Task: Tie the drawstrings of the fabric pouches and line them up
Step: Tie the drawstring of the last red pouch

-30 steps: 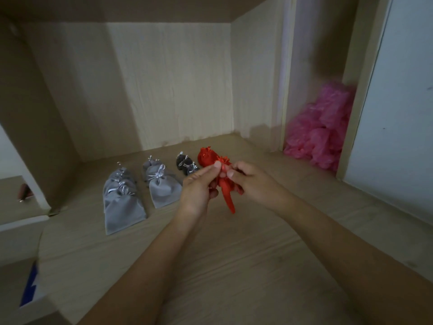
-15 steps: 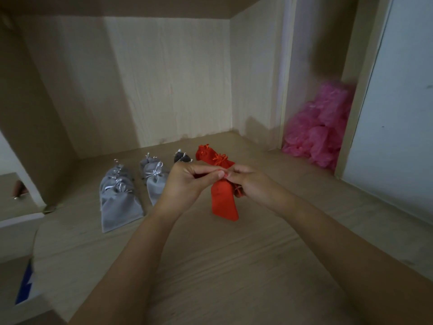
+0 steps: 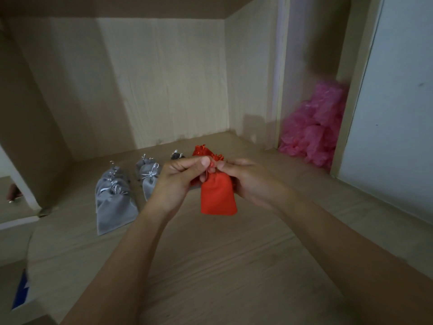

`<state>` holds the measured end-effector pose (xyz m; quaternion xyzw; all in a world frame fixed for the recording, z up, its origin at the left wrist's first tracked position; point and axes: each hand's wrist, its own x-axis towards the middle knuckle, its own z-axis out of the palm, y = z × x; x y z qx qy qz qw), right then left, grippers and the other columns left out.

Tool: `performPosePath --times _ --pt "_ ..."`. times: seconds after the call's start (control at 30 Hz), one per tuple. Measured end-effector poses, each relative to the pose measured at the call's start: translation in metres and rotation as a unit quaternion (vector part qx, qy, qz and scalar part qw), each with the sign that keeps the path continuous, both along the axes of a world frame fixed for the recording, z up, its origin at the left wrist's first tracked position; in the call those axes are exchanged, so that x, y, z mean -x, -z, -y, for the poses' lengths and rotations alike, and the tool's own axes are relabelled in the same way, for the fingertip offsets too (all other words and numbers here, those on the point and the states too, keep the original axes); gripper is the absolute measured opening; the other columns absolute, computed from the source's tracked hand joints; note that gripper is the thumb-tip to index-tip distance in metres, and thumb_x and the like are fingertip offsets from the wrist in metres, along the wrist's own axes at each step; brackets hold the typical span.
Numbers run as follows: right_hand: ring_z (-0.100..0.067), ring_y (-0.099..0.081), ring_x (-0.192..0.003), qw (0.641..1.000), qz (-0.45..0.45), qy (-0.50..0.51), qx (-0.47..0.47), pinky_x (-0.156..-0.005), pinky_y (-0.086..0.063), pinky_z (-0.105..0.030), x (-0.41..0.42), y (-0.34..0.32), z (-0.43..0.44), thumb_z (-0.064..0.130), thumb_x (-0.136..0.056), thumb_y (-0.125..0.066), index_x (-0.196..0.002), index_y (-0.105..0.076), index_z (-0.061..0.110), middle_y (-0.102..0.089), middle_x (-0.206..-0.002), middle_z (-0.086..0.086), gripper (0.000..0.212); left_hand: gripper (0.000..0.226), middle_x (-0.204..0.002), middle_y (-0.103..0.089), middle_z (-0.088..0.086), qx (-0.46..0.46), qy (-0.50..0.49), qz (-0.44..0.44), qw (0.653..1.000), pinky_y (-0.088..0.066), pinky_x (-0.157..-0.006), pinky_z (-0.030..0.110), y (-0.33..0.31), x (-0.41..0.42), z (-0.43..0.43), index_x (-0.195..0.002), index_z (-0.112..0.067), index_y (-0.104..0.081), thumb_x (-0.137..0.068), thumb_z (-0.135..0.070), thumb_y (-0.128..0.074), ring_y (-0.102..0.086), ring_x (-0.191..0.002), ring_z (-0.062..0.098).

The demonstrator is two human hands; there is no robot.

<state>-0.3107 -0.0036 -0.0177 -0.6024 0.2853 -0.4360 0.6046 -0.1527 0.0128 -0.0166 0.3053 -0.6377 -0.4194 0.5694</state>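
Note:
A red fabric pouch [image 3: 218, 194] hangs above the wooden surface, its flat face turned towards me. My left hand [image 3: 177, 181] and my right hand [image 3: 248, 181] meet at its gathered neck, each pinching the red drawstring there. Behind them lies another red pouch [image 3: 201, 151], partly hidden. To the left lie grey pouches in rows: a near stack [image 3: 114, 202], a second stack [image 3: 150, 174] and a small dark grey pouch [image 3: 176, 156], their silver strings tied.
The wooden shelf floor [image 3: 210, 266] stretches towards me. Wooden walls close the back and left. A heap of pink plastic bags [image 3: 314, 127] fills a gap at the right, next to a white panel [image 3: 393, 113].
The held red pouch has turned from edge-on to flat-face-on and hangs lower. Both hands have stayed at its neck, working the drawstring.

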Motion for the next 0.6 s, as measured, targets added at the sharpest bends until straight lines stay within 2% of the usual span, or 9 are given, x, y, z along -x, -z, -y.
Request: performPosePath --times 0.03,0.1,0.17,0.23,0.33,0.37,0.4,0.5,0.6 --pt "-0.016 -0.062 -0.088 1.0 0.001 -0.001 0.002 -0.087 -0.047 -0.03 0.0 -0.001 -0.001 0.016 -0.097 -0.045 -0.087 -0.063 0.01 -0.069 -0.086 -0.005 0.021 0.025 -0.071 -0.055 0.012 0.003 0.01 0.014 1.0 -0.046 -0.059 0.017 0.001 -0.003 0.001 -0.073 -0.015 -0.074 -0.074 -0.04 -0.07 -0.052 -0.06 0.006" --pt "-0.01 -0.062 -0.077 1.0 -0.001 0.011 0.002 -0.075 -0.048 -0.021 0.0 -0.001 -0.003 0.016 -0.097 -0.046 -0.085 -0.063 0.012 -0.068 -0.077 0.001 0.022 0.023 -0.07 -0.056 0.011 0.0 0.015 0.031 0.999 -0.046 -0.06 0.016 0.001 -0.005 0.002 -0.074 -0.014 -0.075 -0.076 -0.036 -0.069 -0.053 -0.061 0.006" --pt "-0.011 -0.058 -0.075 0.999 -0.007 0.036 -0.003 -0.072 -0.046 -0.021 0.0 0.001 -0.002 0.017 -0.097 -0.048 -0.085 -0.063 0.012 -0.064 -0.078 -0.001 0.02 0.014 -0.07 -0.061 0.01 -0.001 -0.008 0.042 0.999 -0.047 -0.06 0.014 -0.001 -0.003 0.0 -0.082 -0.009 -0.075 -0.081 -0.017 -0.064 -0.056 -0.06 0.004" --pt "-0.012 -0.056 -0.075 0.998 -0.021 0.056 -0.001 -0.073 -0.044 -0.023 0.0 0.003 0.0 0.02 -0.097 -0.048 -0.087 -0.063 0.012 -0.06 -0.079 -0.002 0.019 0.018 -0.077 -0.069 0.011 0.016 -0.045 0.066 0.997 -0.049 -0.061 0.013 -0.003 -0.001 -0.002 -0.096 -0.006 -0.072 -0.082 -0.001 -0.062 -0.063 -0.066 0.004" --pt "-0.009 -0.058 -0.075 0.996 -0.042 0.075 0.011 -0.077 -0.045 -0.023 0.002 0.003 0.001 0.024 -0.097 -0.048 -0.089 -0.065 0.015 -0.061 -0.078 0.001 0.021 0.021 -0.085 -0.074 0.006 0.052 -0.085 0.097 0.99 -0.057 -0.073 0.031 -0.003 0.002 -0.003 -0.099 -0.004 -0.07 -0.079 -0.002 -0.067 -0.068 -0.084 0.023" --pt "-0.01 -0.059 -0.076 0.996 -0.045 0.081 0.016 -0.079 -0.046 -0.024 0.002 0.003 0.0 0.025 -0.098 -0.047 -0.089 -0.065 0.015 -0.062 -0.079 0.001 0.022 0.021 -0.086 -0.074 0.005 0.067 -0.099 0.104 0.987 -0.054 -0.077 0.035 -0.002 0.003 -0.004 -0.099 -0.004 -0.071 -0.078 -0.001 -0.068 -0.068 -0.087 0.028" --pt "-0.01 -0.059 -0.077 0.995 -0.048 0.087 0.022 -0.08 -0.046 -0.025 0.003 0.003 0.0 0.025 -0.097 -0.047 -0.088 -0.065 0.015 -0.063 -0.079 0.001 0.022 0.021 -0.086 -0.074 0.001 0.08 -0.111 0.109 0.985 -0.054 -0.079 0.034 -0.002 0.005 -0.004 -0.098 -0.005 -0.071 -0.078 -0.001 -0.068 -0.068 -0.087 0.027" --pt "-0.009 -0.062 -0.073 0.993 -0.048 0.101 0.037 -0.075 -0.047 -0.024 0.001 0.003 -0.002 0.023 -0.097 -0.048 -0.082 -0.064 0.017 -0.065 -0.074 0.003 0.023 0.021 -0.08 -0.073 -0.015 0.117 -0.151 0.132 0.973 -0.052 -0.075 0.016 0.0 0.007 -0.004 -0.097 -0.011 -0.072 -0.078 0.0 -0.069 -0.068 -0.081 0.005" --pt "-0.007 -0.061 -0.069 0.99 -0.055 0.117 0.055 -0.074 -0.048 -0.023 -0.001 0.002 -0.004 0.022 -0.097 -0.048 -0.078 -0.064 0.018 -0.064 -0.071 0.003 0.025 0.019 -0.083 -0.071 -0.013 0.177 -0.202 0.181 0.946 -0.045 -0.07 0.008 0.001 0.008 -0.004 -0.095 -0.01 -0.074 -0.078 -0.001 -0.071 -0.065 -0.077 -0.005"
